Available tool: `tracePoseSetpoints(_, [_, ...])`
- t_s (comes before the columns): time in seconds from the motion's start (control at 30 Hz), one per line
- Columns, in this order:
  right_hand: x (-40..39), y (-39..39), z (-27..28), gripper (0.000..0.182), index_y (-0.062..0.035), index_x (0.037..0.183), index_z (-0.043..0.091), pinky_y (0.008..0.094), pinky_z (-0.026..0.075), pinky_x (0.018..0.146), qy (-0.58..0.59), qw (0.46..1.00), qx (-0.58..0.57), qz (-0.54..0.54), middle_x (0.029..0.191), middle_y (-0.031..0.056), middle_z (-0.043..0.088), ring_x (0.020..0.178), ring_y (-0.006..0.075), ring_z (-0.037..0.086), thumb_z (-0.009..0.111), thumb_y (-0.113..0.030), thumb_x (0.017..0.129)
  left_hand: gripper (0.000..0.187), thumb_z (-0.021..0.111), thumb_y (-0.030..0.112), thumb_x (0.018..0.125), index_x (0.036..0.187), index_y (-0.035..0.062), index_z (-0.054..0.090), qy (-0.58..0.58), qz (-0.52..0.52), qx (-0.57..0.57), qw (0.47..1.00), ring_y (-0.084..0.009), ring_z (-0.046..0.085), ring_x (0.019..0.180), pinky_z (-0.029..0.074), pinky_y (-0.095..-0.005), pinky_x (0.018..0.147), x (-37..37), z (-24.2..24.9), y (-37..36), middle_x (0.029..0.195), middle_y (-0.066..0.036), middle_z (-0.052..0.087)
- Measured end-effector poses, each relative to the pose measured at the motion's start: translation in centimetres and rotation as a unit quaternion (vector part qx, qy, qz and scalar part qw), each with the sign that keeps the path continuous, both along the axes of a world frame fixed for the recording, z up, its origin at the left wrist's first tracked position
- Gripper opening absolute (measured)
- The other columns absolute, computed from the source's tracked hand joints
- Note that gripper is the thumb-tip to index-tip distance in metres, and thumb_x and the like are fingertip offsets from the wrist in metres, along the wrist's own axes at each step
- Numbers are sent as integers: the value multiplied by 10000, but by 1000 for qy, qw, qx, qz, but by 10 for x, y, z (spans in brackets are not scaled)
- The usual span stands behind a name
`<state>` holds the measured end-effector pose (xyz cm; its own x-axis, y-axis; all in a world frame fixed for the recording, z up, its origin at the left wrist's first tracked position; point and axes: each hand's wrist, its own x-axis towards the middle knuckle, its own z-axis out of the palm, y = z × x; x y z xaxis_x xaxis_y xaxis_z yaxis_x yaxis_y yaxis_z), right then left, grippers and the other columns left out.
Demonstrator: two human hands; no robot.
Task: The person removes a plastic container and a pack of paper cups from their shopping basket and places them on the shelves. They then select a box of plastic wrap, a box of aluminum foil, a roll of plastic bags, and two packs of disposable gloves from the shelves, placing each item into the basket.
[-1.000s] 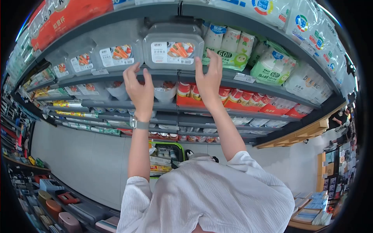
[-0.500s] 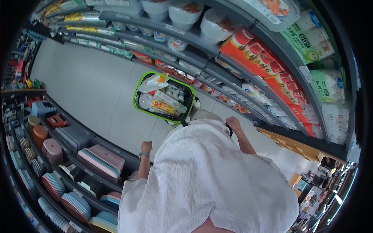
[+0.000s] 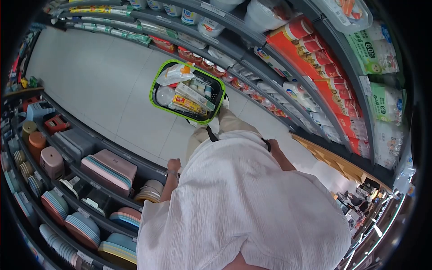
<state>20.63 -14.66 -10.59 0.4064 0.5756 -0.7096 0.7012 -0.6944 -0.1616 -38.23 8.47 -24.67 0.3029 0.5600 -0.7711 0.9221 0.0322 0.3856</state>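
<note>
A person in a white textured shirt (image 3: 243, 202) is filling the lower middle of the view, seen from above in a shop aisle. The left hand (image 3: 173, 164) is hanging at the person's side, curled into a loose fist and holding nothing that can be seen; it is hovering just above the edge of the low shelf (image 3: 135, 157) on that side, near a pink and teal lidded box (image 3: 110, 168) and stacks of coloured plates (image 3: 83, 225). The right hand (image 3: 272, 145) is showing only partly beside the shirt, with a dark strap (image 3: 267, 144) lying against it; how far its fingers are closing cannot be told. Further ahead, a green-rimmed shopping basket (image 3: 155, 83) is sitting on the pale tiled floor (image 3: 90, 76) just in front of the person's legs, and it is filled with packets, a yellow box and small bottles. A second dark strap (image 3: 210, 133) is running from the basket toward the shirt. Beyond and to the right, grey shelves (image 3: 252, 67) are holding red paper cup sleeves (image 3: 315, 63), white bowls and green packs.
</note>
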Motion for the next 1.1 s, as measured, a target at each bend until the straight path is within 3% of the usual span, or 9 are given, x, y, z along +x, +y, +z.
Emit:
tracePoseSetpoints(0.07, [1, 16, 6, 336, 20, 967, 711, 364, 575, 642, 89, 917, 48, -386, 823, 164, 732, 726, 250, 718, 595, -293, 925, 349, 587, 304, 851, 768, 1, 739, 12, 240, -63, 969, -288, 730, 695, 570, -421, 739, 39, 25, 47, 661, -160, 706])
tracePoseSetpoints(0.13, [0, 41, 32, 292, 12, 992, 702, 355, 557, 660, 108, 888, 50, -444, 853, 150, 724, 741, 237, 699, 616, -256, 915, 320, 594, 215, 900, 1011, -66, 697, -33, 247, 11, 968, -208, 720, 649, 560, -328, 562, 55, 17, 82, 809, -151, 734])
tracePoseSetpoints(0.17, [-3, 48, 43, 256, 4, 1017, 693, 345, 540, 678, 126, 856, 51, -498, 883, 135, 716, 757, 223, 680, 637, -219, 904, 328, 585, 226, 892, 985, -64, 706, -47, 263, 35, 963, -235, 726, 671, 566, -353, 641, 67, 27, 96, 768, -156, 731])
tracePoseSetpoints(0.27, [4, 40, 39, 297, 5, 1092, 666, 338, 544, 676, 155, 851, 59, -498, 913, 152, 719, 754, 217, 683, 623, -240, 929, 335, 585, 235, 884, 968, -62, 714, -71, 287, 68, 953, -256, 733, 699, 572, -374, 718, 99, 76, 124, 740, -161, 730])
tracePoseSetpoints(0.5, [17, 24, 5, 325, 66, 1044, 657, 340, 539, 674, 202, 849, 63, -484, 899, 171, 711, 755, 232, 679, 635, -232, 916, 342, 580, 256, 886, 906, -53, 725, -31, 296, 26, 954, -263, 739, 723, 570, -375, 738, 103, 79, 69, 732, -159, 730])
tracePoseSetpoints(0.77, [49, 21, -21, 318, 45, 1096, 638, 314, 555, 548, 250, 849, 83, -458, 889, 177, 732, 707, 231, 728, 590, -227, 938, 379, 523, 309, 847, 697, 31, 733, 78, 34, 1, 996, -304, 729, 743, 563, -416, 789, 124, 124, -7, 656, -148, 709])
tracePoseSetpoints(0.87, [59, 15, -24, 309, 39, 1093, 635, 310, 559, 540, 256, 852, 70, -450, 897, 182, 732, 706, 244, 737, 580, -227, 944, 378, 542, 312, 850, 776, -1, 741, 15, -36, 51, 998, -315, 731, 741, 563, -414, 808, 105, 72, -32, 701, -163, 722])
tracePoseSetpoints(0.97, [71, 16, -37, 293, 32, 1070, 636, 311, 556, 527, 263, 853, 61, -447, 897, 184, 733, 690, 243, 737, 573, -224, 943, 359, 583, 290, 863, 899, -33, 736, 52, 181, 58, 980, -300, 736, 723, 575, -401, 773, 140, 96, -37, 746, -180, 732])
tracePoseSetpoints(1.1, [87, -1, -71, 271, 32, 985, 645, 334, 552, 477, 247, 875, 49, -414, 829, 177, 726, 621, 246, 727, 563, -219, 922, 344, 627, 254, 879, 1002, -56, 712, 10, 241, 28, 970, -248, 739, 700, 581, -372, 698, 167, 108, -33, 779, -178, 739])
